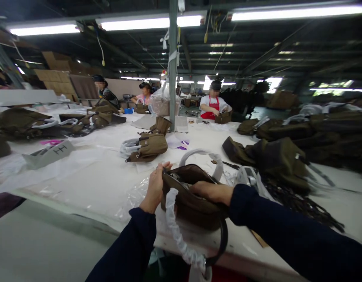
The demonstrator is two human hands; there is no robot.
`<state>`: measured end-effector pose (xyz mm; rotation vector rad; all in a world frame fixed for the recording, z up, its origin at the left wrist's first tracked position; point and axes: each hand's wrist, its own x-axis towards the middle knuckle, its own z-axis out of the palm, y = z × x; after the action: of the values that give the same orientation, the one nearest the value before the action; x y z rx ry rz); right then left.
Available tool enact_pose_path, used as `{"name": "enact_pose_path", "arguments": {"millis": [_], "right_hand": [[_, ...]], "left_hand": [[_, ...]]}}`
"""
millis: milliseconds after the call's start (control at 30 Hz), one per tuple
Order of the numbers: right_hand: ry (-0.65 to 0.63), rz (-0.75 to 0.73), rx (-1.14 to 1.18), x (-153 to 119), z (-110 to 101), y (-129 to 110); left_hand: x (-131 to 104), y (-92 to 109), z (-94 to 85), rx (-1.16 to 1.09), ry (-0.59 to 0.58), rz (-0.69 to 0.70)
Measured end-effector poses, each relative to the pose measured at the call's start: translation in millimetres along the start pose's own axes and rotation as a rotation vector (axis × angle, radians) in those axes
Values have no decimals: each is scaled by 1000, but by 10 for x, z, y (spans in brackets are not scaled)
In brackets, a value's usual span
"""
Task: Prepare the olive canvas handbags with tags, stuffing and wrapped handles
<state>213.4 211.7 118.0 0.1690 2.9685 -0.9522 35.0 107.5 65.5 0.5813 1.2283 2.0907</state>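
A brown handbag (192, 203) stands at the near edge of the white work table (95, 180), its mouth open. My left hand (156, 188) grips the bag's left rim by the zipper. My right hand (210, 192) reaches into the opening, its fingers hidden inside. One handle (176, 231), wrapped in clear plastic film, hangs down over the table edge. The other wrapped handle (204, 156) arches up behind the bag. Both of my arms wear dark blue sleeves.
Another brown bag (148, 147) lies further back mid-table. Piles of brown bags (275, 156) fill the right side and the far left (19, 123). A green post (172, 66) rises from the table. Three people work at the far end. Dark straps (301, 203) lie at my right.
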Motion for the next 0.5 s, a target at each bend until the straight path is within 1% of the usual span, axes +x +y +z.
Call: {"name": "enact_pose_path", "arguments": {"millis": [33,100,167,233,267,333,400,467,500], "right_hand": [[9,-2,6,-7,-25,-33],[12,-31,-2,-87,-160,-127],[41,-66,17,-281,-354,-216],[166,-49,72,-568,-513,-247],[239,-21,87,-726,-556,-231],[329,49,36,-1017,-554,-145],[307,89,-87,-1221,-455,-41],[260,91,-202,-1308,-316,-4],[247,89,-256,-1309,-249,-27]], "left_hand": [[15,5,6,11,3,-9],[34,30,2,36,0,-27],[56,63,-21,63,-9,-48],[104,95,-48,92,-28,-78],[141,107,-58,108,-43,-96],[242,123,-67,139,-80,-125],[368,132,-51,179,-114,-143],[500,135,-7,234,-151,-158],[563,135,26,268,-171,-166]]}}
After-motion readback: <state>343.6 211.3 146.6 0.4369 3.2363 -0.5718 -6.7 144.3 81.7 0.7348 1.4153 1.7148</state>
